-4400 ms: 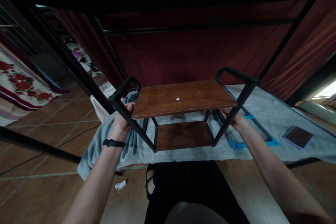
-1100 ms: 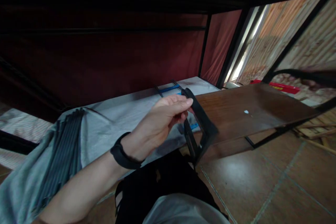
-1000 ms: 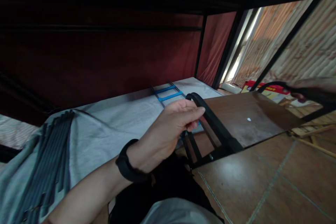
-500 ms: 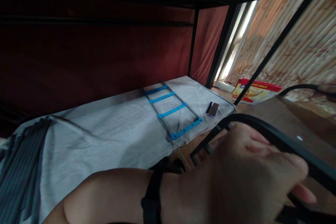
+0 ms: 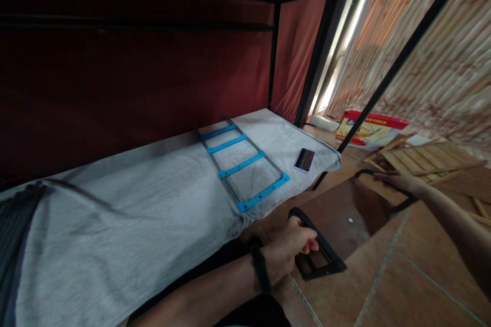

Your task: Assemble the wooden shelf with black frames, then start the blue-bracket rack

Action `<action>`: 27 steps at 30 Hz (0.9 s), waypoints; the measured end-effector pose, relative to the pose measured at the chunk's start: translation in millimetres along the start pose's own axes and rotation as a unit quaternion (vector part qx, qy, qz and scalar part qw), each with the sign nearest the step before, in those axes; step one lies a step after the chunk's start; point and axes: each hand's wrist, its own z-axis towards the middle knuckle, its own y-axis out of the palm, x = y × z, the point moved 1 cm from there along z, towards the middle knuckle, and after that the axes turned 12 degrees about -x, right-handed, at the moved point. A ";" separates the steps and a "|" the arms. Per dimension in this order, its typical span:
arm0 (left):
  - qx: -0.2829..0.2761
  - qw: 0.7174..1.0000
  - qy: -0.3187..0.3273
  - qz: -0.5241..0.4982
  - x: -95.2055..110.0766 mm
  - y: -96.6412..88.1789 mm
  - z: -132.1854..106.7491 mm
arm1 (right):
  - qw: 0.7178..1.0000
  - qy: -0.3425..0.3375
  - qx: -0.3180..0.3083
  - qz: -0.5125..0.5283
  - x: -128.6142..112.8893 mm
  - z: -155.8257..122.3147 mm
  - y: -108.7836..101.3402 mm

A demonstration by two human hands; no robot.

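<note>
My left hand (image 5: 292, 245) is closed round the near black frame (image 5: 330, 260) of what looks like a small brown-topped table. Its flat brown board (image 5: 339, 214) hangs low over the tiled floor, tilted. At the far end my right hand (image 5: 401, 183) grips the other black frame (image 5: 364, 172), its fingers partly hidden. To the left, on the bed's grey cover (image 5: 146, 214), lies a rack-like frame of grey tubes with blue crosspieces (image 5: 264, 194). Near the bed's right end rests a phone (image 5: 305, 160), screen up.
Several dark grey tubes (image 5: 19, 235) lie at the bed's left end. Black bed posts (image 5: 378, 94) rise on the right. Beyond stand a red and yellow box (image 5: 372, 130) and wooden slatted pieces (image 5: 429, 158) on the tiled floor (image 5: 418, 281). A patterned curtain hangs behind.
My left hand and the black frame have moved down and away from the camera. The brown board now sits lower, and my right hand has come further into view.
</note>
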 end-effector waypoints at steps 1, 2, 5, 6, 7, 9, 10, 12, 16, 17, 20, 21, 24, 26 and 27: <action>0.007 1.000 -0.016 0.007 -7.8 -4.9 11.9 | 0.999 0.025 -0.030 0.013 10.1 13.5 11.2; 0.016 0.999 -0.030 0.012 -14.5 -9.6 22.9 | 0.999 0.028 -0.038 0.022 17.3 25.5 22.1; 0.048 0.998 -0.043 0.026 -28.6 -22.5 50.1 | 0.998 0.041 -0.039 0.019 25.0 53.1 50.9; 0.058 0.997 -0.041 0.029 -31.8 -26.5 57.7 | 0.998 0.046 -0.037 0.013 24.5 60.4 58.7; 0.067 0.997 -0.040 0.030 -34.5 -30.4 64.8 | 0.998 0.051 -0.036 0.006 23.1 67.4 65.5; 0.078 0.996 -0.044 0.029 -39.1 -37.7 77.8 | 0.998 0.059 -0.033 -0.005 19.9 81.1 77.2; 0.083 0.995 -0.047 0.026 -41.1 -41.2 83.8 | 0.997 0.064 -0.031 -0.009 18.3 87.8 82.3; 0.089 0.994 -0.057 0.021 -45.1 -47.5 95.2 | 0.997 0.073 -0.025 -0.016 15.8 100.3 91.8; 0.105 0.991 -0.081 0.005 -53.4 -56.6 115.2 | 0.996 0.088 -0.010 -0.022 16.2 118.6 108.4; 0.109 0.991 -0.082 -0.001 -55.5 -57.9 119.8 | 0.996 0.088 -0.007 -0.028 18.4 122.3 111.7; 0.097 0.992 -0.076 -0.012 -61.5 -58.2 132.8 | 0.995 0.082 -0.009 -0.054 30.5 134.1 118.9; 0.086 0.993 -0.076 -0.014 -63.2 -57.2 136.6 | 0.995 0.081 -0.011 -0.059 35.7 138.6 120.3; 0.074 0.994 -0.078 -0.015 -66.4 -52.8 145.0 | 0.994 0.081 -0.012 -0.070 50.5 152.3 121.7; 0.080 0.994 -0.080 -0.015 -66.8 -49.8 147.3 | 0.994 0.077 -0.008 -0.079 57.5 160.3 121.5; 0.083 0.993 -0.079 -0.016 -66.9 -48.5 147.5 | 0.994 0.074 -0.007 -0.083 59.9 163.7 121.5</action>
